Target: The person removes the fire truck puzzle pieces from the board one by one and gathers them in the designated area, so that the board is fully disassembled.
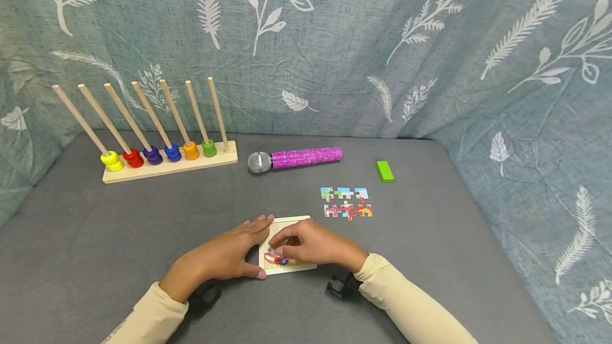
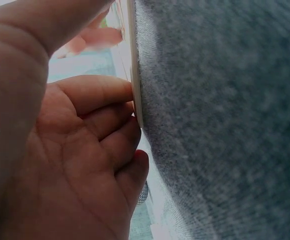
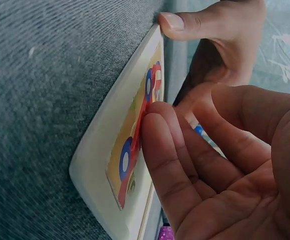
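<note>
A jigsaw board [image 1: 293,271] with a pale raised border lies flat at the front of the table. Car-picture pieces [image 1: 272,262] fill part of its lower area. My left hand [image 1: 217,251] rests along the left edge, thumb by the near corner and fingertips at the far one. Over the board, my right hand [image 1: 311,243] has thumb and index finger pinched at a puzzle piece, mostly hidden by the fingers. In the right wrist view, the lower fingertips [image 3: 157,125] touch the car picture [image 3: 135,145]. Several loose jigsaw pieces [image 1: 345,209] lie in two rows beyond the board's right side.
A wooden peg stand [image 1: 172,168] with coloured rings is at the back left. Next to it lies a microphone [image 1: 306,157] with a glittery purple handle. A green block [image 1: 384,171] sits farther right. A patterned curtain [image 1: 334,68] hangs behind the grey table [image 1: 143,216].
</note>
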The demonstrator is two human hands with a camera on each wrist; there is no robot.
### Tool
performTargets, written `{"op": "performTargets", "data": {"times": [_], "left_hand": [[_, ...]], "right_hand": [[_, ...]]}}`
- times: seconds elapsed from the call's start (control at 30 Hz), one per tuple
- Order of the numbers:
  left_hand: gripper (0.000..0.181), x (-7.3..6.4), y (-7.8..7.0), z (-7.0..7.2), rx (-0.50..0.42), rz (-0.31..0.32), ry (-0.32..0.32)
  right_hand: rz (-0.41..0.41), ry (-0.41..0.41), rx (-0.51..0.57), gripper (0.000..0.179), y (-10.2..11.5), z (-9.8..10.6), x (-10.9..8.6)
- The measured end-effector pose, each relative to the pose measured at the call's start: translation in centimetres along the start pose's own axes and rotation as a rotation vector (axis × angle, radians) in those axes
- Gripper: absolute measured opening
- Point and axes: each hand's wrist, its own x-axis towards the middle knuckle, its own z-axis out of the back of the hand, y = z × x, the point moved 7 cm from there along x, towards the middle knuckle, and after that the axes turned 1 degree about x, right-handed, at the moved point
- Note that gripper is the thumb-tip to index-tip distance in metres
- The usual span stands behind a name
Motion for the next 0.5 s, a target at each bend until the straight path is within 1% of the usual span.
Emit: {"op": "performTargets", "data": {"times": [0.3,0.5], "left_hand": [[0.091,-0.06,-0.02,-0.01,-0.001,0.006,0.002],[0.09,-0.04,0.0,-0.04,-0.003,0.013,0.004]], "right_hand": [[0.009,0.002,0.007,0.018,0.04,-0.07,0.04],[-0.003,0.003,0.083,0.017,-0.06,-0.05,-0.04]]}}
